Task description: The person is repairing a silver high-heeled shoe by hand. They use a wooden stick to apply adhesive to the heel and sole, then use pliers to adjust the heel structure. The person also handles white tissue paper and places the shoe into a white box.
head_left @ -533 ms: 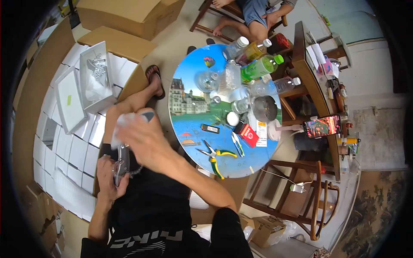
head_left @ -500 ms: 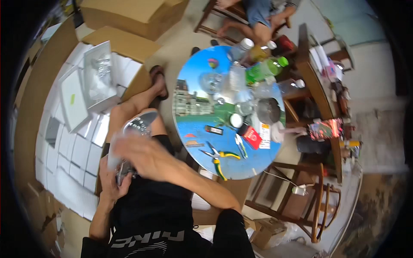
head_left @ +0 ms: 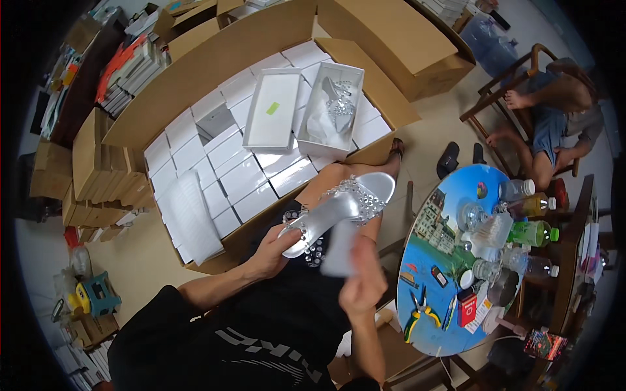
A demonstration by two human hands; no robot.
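My left hand [head_left: 268, 257] is closed on one end of a silver sandal [head_left: 326, 220] with clear rhinestones across its straps. The sandal lies at a slant above my lap, insole up. Just right of it, my right hand [head_left: 364, 280], smeared by motion, grips a soft white piece [head_left: 339, 251], foam or cloth, I cannot tell which. That piece is close beside the sandal; whether it touches is unclear. Beyond them, an open white shoebox [head_left: 331, 146] holds a second rhinestone sandal [head_left: 340, 98] and white wrapping. Its lid [head_left: 272, 107], with a yellow-green sticker, rests to the left.
A large carton [head_left: 306, 18] packed with white boxes stands ahead. To the right, a round table [head_left: 450, 205] carries bottles, pliers [head_left: 420, 316] and a red pack [head_left: 467, 308]. Another person [head_left: 548, 124] sits at the far right. Dark slippers [head_left: 448, 160] lie on the floor.
My view has swung left toward the carton. The sandal is held out farther ahead, and my right hand has moved from over it to its right side with the white piece.
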